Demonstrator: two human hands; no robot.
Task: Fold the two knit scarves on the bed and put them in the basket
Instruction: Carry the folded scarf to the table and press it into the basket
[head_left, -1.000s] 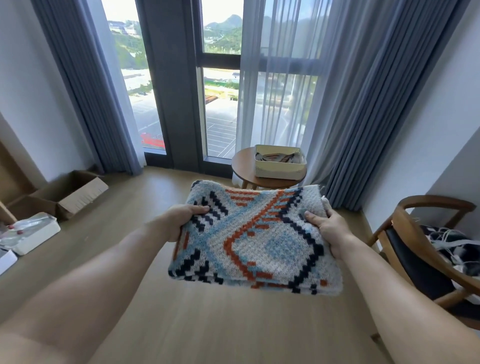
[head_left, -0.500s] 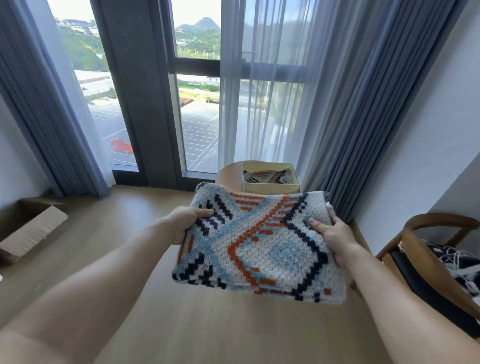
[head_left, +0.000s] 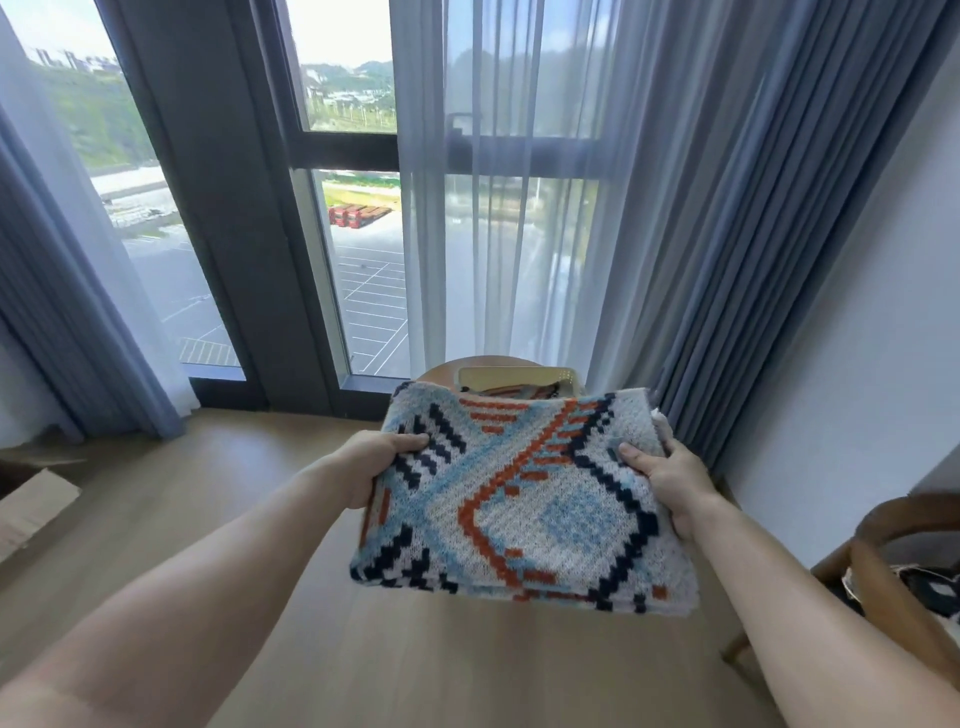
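Observation:
A folded knit scarf, patterned in white, light blue, orange and navy, is held flat in the air in front of me. My left hand grips its left edge and my right hand grips its right edge. Just beyond the scarf's far edge a cream basket stands on a small round wooden table. A second patterned scarf lies inside the basket, mostly hidden behind the held one.
Tall windows with sheer and blue-grey curtains rise behind the table. A wooden chair with cables and cloth on its seat stands at the right. A cardboard box lies on the wooden floor at the left.
I have come closer to the table and basket; they now sit right behind the scarf's far edge. Both hands keep the same hold on the scarf.

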